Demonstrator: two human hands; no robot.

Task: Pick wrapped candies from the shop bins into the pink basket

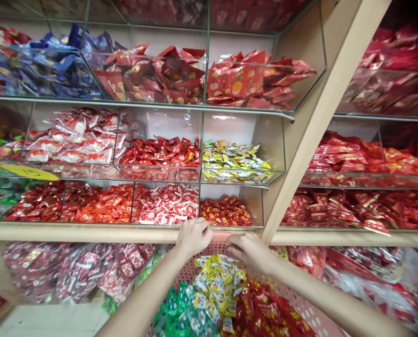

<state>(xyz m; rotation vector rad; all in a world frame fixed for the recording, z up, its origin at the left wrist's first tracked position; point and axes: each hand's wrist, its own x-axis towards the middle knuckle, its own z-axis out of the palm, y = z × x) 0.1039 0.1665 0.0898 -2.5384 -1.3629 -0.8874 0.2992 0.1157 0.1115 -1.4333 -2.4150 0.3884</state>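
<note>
1. My view is filled by wooden shelving (89, 232) with clear bins of wrapped sweets.
2. Below its front edge I see the pink basket (220, 238).
3. Inside it lie red packets (268, 306), green packets (180, 311) and yellow-and-white packets (216, 288).
4. My right hand (248, 252) and left hand (194, 238) curl near its far rim; I can't tell whether either pinches anything.

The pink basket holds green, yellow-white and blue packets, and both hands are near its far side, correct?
Blue is wrong: the head view shows red packets. The pink basket does hold green packets and yellow-white packets, with the left hand and right hand near its far side.
</note>
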